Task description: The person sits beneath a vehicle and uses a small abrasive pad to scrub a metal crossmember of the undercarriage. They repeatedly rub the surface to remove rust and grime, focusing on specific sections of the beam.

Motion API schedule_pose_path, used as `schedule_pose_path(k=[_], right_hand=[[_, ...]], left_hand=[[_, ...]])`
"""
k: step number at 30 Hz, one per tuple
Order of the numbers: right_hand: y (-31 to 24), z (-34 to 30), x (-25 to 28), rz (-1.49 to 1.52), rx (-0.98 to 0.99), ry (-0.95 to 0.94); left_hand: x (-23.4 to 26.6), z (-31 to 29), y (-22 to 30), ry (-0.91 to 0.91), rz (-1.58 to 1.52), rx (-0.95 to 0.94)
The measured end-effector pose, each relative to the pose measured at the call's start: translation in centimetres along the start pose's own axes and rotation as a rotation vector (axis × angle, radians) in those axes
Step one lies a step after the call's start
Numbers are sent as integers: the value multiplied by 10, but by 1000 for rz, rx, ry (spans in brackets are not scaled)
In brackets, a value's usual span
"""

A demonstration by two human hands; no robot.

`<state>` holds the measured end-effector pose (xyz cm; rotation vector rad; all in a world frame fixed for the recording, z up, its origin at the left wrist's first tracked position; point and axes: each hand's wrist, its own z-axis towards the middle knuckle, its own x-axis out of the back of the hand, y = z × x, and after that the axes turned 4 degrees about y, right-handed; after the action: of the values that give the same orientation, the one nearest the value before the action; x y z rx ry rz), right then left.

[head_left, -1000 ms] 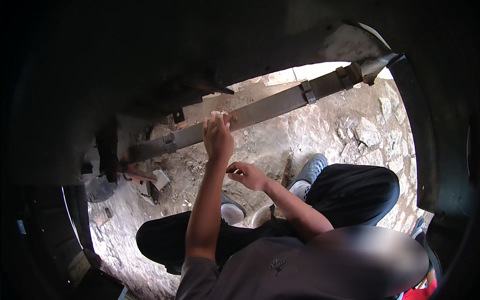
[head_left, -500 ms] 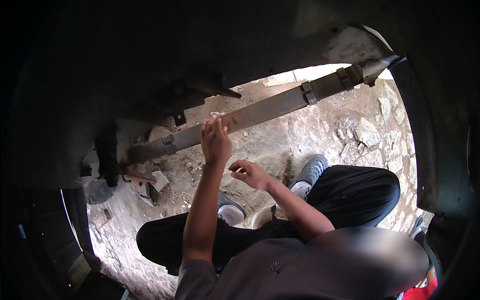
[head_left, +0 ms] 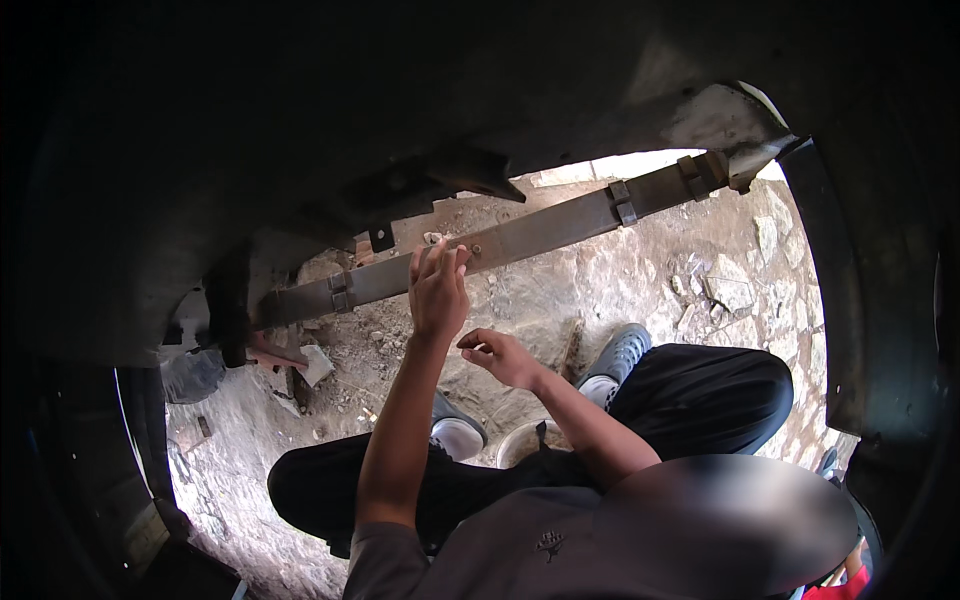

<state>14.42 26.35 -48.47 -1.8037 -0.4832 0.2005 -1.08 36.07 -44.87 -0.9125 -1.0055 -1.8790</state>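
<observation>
Metal bar (head_left: 555,228) runs 9 to 2 o'clock. Left hand (head_left: 438,290) overlaps it, fingertips bent; cannot tell if grip closes. Right hand (head_left: 502,358) near, left hand's 4–5 o'clock, grip loosely open.

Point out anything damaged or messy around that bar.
Mess, mainly: stone rubble litters the ground to the right, and a pale chunk lies at lower left. The bar looks brownish in places, possibly rust, but no crack or break is visible.
</observation>
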Motion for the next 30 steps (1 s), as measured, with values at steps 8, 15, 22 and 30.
schedule_pose_path(k=[8,15,22,30], right_hand=[[-1,-4,-7,10,-23,-20],[2,4,-2,38,42,86],[10,6,0,257,52,251],[-5,6,19,349,26,522]], left_hand=[[-4,21,5,-57,-39,50],[-6,16,4,-2,-53,46],[-10,18,7,-14,-98,57],[-9,16,15,50,-55,71]])
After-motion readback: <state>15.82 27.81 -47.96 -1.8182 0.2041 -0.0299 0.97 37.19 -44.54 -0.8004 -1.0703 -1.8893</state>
